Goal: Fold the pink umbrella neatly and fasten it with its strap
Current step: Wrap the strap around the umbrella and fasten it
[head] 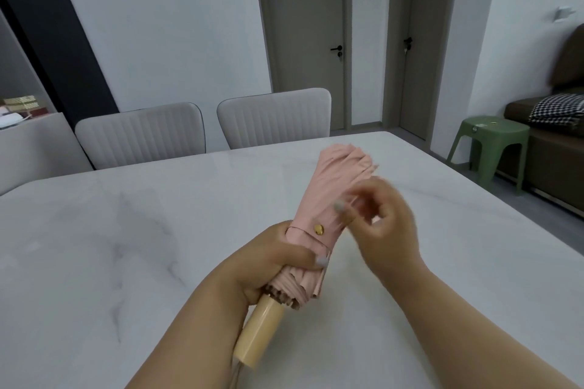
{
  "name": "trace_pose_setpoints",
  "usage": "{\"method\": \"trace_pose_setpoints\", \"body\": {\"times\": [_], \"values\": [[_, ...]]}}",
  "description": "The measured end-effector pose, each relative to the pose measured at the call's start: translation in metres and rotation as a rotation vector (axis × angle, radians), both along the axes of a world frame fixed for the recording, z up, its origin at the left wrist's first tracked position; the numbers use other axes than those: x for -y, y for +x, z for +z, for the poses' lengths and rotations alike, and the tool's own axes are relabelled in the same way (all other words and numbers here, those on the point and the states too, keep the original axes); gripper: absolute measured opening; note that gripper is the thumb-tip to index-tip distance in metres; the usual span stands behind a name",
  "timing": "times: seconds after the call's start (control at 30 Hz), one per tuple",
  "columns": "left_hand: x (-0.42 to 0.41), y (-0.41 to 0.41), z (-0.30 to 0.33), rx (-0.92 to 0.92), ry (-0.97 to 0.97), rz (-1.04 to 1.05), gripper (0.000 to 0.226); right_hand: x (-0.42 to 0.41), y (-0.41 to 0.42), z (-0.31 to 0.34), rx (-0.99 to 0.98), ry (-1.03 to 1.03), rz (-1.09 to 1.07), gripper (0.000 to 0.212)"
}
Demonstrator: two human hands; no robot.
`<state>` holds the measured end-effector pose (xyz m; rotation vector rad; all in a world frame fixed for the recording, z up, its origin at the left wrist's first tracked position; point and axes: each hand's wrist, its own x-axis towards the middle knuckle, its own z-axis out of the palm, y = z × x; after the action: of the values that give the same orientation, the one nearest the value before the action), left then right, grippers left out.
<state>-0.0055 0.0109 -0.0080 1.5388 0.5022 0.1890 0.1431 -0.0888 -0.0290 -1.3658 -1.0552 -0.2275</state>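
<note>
The pink umbrella is rolled into a tight bundle, tilted with its top pointing away over the table. Its strap wraps the lower part and shows a gold snap button. A pale wooden handle sticks out toward me. My left hand is wrapped around the bundle just above the handle. My right hand is blurred beside the canopy on its right, fingers apart, a fingertip touching the fabric near the strap; it holds nothing that I can see.
The white marble table spreads under the hands. Two grey chairs stand at its far edge. A green stool and a brown sofa with a checked cloth are at the right.
</note>
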Motion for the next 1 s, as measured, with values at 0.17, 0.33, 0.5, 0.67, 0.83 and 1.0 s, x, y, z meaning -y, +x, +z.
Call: {"method": "trace_pose_setpoints", "body": {"times": [0.17,0.33,0.5,0.67,0.83,1.0], "values": [[-0.001,-0.003,-0.005,0.115,-0.523,-0.319,0.072,0.006,0.031,0.01,-0.729,0.121,0.195,0.083],[0.014,0.004,0.0,-0.058,-0.075,-0.262,0.03,-0.002,0.047,0.019,-0.942,0.108,0.601,0.107],[0.019,-0.002,0.017,-0.196,0.284,-0.108,0.031,-0.016,0.035,0.037,-0.932,-0.003,0.41,0.032],[0.027,-0.016,0.027,-0.477,0.852,0.071,0.042,-0.047,0.02,0.033,-1.066,-0.038,0.233,0.045],[0.014,-0.039,0.028,-0.499,0.803,0.081,0.052,-0.056,0.001,0.037,-1.081,0.04,0.365,0.043],[-0.007,-0.054,0.03,-0.251,0.108,0.047,0.047,-0.06,-0.023,0.047,-0.979,0.084,0.489,0.041]]}}
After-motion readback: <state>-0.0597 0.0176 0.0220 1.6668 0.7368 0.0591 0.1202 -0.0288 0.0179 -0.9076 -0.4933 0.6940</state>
